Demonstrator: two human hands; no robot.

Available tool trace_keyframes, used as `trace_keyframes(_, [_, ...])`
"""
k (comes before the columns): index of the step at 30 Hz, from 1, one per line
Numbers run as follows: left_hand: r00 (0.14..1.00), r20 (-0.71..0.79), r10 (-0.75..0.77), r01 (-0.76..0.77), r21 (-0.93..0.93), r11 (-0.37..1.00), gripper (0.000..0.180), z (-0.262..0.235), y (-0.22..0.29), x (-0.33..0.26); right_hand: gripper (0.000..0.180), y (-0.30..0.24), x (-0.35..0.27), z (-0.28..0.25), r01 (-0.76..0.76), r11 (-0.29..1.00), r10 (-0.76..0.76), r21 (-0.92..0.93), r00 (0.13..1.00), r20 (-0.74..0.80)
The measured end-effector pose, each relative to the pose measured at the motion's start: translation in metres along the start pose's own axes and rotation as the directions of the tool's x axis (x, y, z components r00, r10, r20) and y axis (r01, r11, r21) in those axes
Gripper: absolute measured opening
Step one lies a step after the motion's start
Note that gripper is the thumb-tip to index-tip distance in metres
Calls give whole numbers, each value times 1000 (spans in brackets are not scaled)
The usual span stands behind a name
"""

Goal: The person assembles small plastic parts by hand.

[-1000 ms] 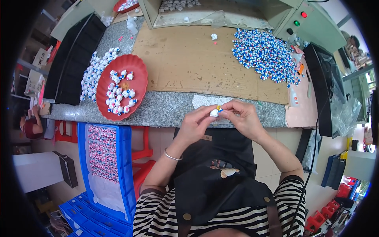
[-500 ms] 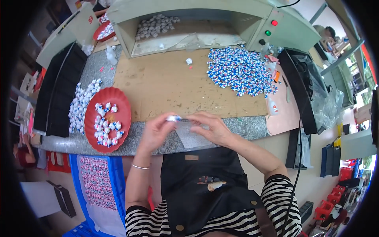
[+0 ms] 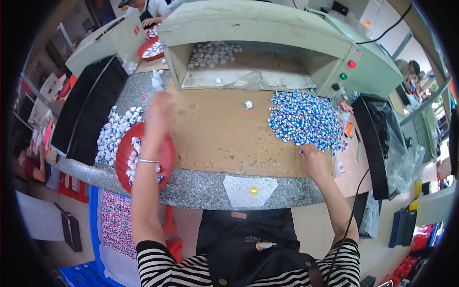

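Note:
My left hand (image 3: 161,112), smeared by motion, is stretched out over the far edge of a red scalloped plate (image 3: 167,165), near a small white bottle (image 3: 156,80). Its fingers cannot be made out. White figures with blue and red marks lie in the plate, partly hidden by my forearm. At the near edge of a big heap of small blue, white and red pieces (image 3: 306,119), my right hand (image 3: 313,161) has its fingers closed, a small blue-and-white piece (image 3: 301,152) at the tips. A whitish sheet (image 3: 234,193) with a yellow spot (image 3: 253,190) lies on the front counter edge.
More white figures (image 3: 117,129) are heaped left of the plate. Black crates (image 3: 91,112) flank the counter. A pale machine housing (image 3: 248,28) holding white pieces stands at the back. One white piece (image 3: 248,104) sits on the cardboard (image 3: 215,138). A person (image 3: 150,12) works at back left.
My hands have parted from the middle, where they held a white-and-blue figure. The left went far left past the plate, the right to the heap. The sheet with the yellow spot is now uncovered.

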State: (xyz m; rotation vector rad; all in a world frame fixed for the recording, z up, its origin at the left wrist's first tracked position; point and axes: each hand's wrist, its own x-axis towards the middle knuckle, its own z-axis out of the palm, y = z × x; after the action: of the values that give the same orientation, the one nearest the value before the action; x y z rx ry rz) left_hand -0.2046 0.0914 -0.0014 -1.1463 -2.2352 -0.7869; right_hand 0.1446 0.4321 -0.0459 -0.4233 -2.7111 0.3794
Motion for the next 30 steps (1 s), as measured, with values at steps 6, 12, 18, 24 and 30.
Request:
trace_keyframes(6, [965, 196, -177, 222, -242, 945, 26, 146, 123, 22, 16, -14, -6, -10, 79, 990, -77, 116, 997, -18])
trace_keyframes(12, [851, 477, -222, 273, -39, 961, 28, 182, 129, 40, 9, -42, -21, -2, -43, 929, 8, 368, 995, 96])
trace_keyframes(18, [789, 524, -320, 611, -723, 322, 31, 91, 163, -15, 10, -26, -13, 2, 84, 972, -107, 219, 990, 93])
trace_keyframes(24, [652, 650, -391, 656, -742, -140, 34, -12, 183, -140, 11, -46, -20, -10, 66, 950, -118, 304, 981, 157])
trace_keyframes(30, [643, 613, -460, 574, -783, -242, 34, -38, 192, -186, 10, -124, -48, -8, 235, 839, -357, 491, 919, 170])
